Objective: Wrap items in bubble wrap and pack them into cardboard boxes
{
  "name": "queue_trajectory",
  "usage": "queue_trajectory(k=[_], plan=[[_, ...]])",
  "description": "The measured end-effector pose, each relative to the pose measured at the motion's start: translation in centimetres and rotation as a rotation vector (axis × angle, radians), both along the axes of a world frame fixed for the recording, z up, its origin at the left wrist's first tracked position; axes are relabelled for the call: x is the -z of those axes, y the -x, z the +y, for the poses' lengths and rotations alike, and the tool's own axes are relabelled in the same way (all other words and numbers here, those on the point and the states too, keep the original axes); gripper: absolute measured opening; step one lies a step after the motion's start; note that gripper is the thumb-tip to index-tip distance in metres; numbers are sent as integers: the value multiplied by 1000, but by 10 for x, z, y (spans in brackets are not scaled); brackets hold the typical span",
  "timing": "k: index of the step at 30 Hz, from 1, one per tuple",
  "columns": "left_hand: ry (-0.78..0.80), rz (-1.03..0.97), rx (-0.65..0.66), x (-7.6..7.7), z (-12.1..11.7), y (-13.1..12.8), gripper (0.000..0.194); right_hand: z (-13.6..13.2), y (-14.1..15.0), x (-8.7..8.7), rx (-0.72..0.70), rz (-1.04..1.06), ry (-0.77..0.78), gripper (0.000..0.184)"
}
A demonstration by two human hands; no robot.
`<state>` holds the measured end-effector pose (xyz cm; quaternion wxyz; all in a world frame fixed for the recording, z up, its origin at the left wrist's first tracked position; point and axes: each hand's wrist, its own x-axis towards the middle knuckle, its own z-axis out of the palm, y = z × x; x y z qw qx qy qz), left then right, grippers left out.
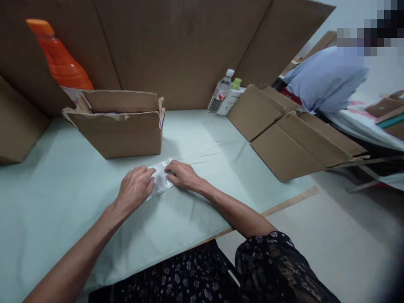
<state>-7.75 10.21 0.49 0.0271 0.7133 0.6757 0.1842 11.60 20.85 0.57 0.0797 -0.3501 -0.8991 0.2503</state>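
Note:
A small clear, crinkled plastic bag [160, 179] lies flat on the pale green tabletop [195, 143], in front of an open cardboard box. My left hand [136, 185] has its fingers curled over the bag's left side, thumb and fingertips pressed together at its edge. From the other side, my right hand [183, 174] grips the right edge between thumb and bent fingers. Glare on the plastic hides whether anything is inside it. The cardboard box [126, 136] stands just beyond my hands with its top flaps up; its contents barely show.
A large orange bottle [65, 63] rises behind the box. Near the cardboard back wall [176, 54] stand a clear bottle [221, 92] and a white bottle with a green cap [232, 99]. More cardboard boxes [293, 147] line the right edge. Another person in a blue top [328, 75] is beyond them.

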Motion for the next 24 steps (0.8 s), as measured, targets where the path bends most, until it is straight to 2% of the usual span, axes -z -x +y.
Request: queue_trajectory(k=[2, 6, 9, 11, 13, 15, 17, 20, 22, 24], plan=[[57, 35, 6, 13, 4, -4, 31, 7, -1, 2, 47, 69, 84, 19], [19, 28, 3, 28, 4, -4, 32, 32, -11, 1, 165, 110, 240, 14], [-9, 2, -1, 28, -1, -2, 30, 44, -21, -5, 256, 104, 175, 16], [-83, -39, -38, 24, -5, 1, 31, 42, -24, -8, 290, 58, 103, 19], [-195, -92, -101, 20, -9, 5, 34, 35, -20, -8, 279, 3, 40, 23], [-259, -144, -144, 17, -9, 11, 40, 26, -13, -5, 240, -10, 12, 18], [-208, -209, -148, 14, -6, 18, 53, 18, -6, -4, 210, 31, 12, 11], [15, -399, -151, 9, 1, 29, 78, 7, -6, -9, 177, 232, 39, 7], [170, -546, -119, 6, 2, 33, 73, 2, -14, -15, 160, 426, 81, 9], [262, -633, -62, 3, -4, 33, 55, -2, -27, -19, 156, 554, 127, 11]])
